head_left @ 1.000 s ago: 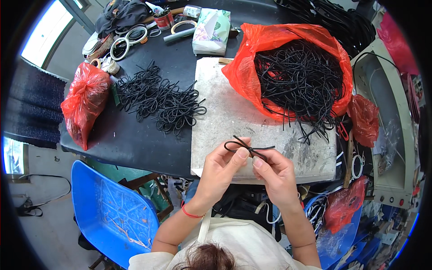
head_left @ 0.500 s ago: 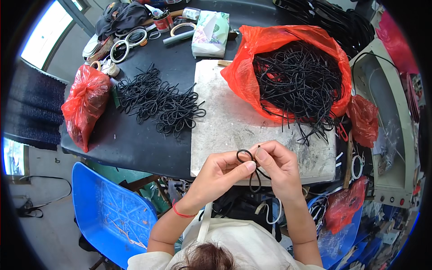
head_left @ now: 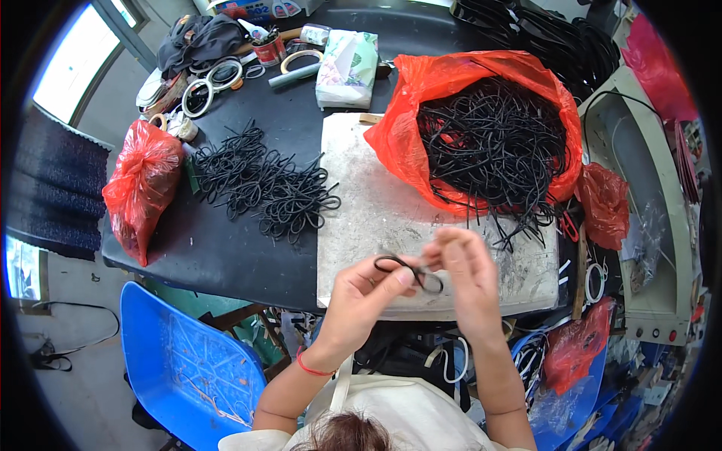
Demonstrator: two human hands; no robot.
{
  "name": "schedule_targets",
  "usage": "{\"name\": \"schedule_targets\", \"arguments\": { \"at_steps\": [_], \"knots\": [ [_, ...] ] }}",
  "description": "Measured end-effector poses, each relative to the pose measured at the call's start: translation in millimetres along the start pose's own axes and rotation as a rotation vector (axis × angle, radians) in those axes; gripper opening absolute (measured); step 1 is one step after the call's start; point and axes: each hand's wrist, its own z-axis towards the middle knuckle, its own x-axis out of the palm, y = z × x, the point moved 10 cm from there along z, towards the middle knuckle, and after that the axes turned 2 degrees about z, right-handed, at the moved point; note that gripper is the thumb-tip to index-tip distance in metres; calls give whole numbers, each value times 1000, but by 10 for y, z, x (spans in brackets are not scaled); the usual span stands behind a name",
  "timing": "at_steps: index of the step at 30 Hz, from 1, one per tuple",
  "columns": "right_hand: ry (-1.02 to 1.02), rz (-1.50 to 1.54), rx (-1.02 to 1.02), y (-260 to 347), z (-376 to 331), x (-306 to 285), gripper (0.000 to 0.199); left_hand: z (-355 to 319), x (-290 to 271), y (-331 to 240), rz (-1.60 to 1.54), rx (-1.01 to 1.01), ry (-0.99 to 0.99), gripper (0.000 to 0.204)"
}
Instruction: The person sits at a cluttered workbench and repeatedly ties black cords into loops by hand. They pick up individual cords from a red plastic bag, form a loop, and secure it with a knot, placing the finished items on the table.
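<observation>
A looped black cord [head_left: 430,282] is pinched between the thumb and fingers of my left hand [head_left: 366,289], above the front part of the pale board [head_left: 353,225]. Its loops stick out on either side of the pinch. My right hand [head_left: 468,274] is just to the right of the cord, fingers raised and smeared by motion; whether they hold anything does not show. Beyond it a red plastic bag [head_left: 391,113] gapes, full of loose black cords [head_left: 496,143]. Left of the board lies a pile of looped black cords [head_left: 259,180] on the black tabletop [head_left: 226,259].
A knotted red bag [head_left: 143,188] sits at the table's left end. Tape rolls [head_left: 197,98], a tissue pack [head_left: 347,71] and a red can [head_left: 269,51] stand at the back. A blue chair [head_left: 188,361] is at lower left, a beige machine [head_left: 639,188] at right.
My right hand has come away from the looped cord and blurs with motion. My left hand keeps its pinch, and the cord has turned more sideways. The view has shifted slightly.
</observation>
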Motion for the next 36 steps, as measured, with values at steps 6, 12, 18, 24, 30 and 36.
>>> {"name": "schedule_targets", "arguments": {
  "at_steps": [6, 12, 18, 24, 30, 36],
  "knots": [
    [129, -222, -21, -130, -120, -55, 16, 26, -9, 27, -35, 44, -101, 17],
    [191, -336, -107, -23, -80, 7, 11, -30, 52, 47, 247, -74, 17, 16],
    [-7, -632, -800, 425, -369, 86, 11, -37, 122, 303, -165, -306, 147, 18],
    [122, -295, -246, 85, -100, -24, 16, -30, 119, 28, 303, -56, 79, 17],
    [-14, -336, -227, -20, -76, -158, 28, -146, 228, -160, 691, 258, 27, 12],
    [-21, -293, -100, -132, -22, -215, 32, 22, 77, 167, 514, -95, 117, 14]
  ]
}}
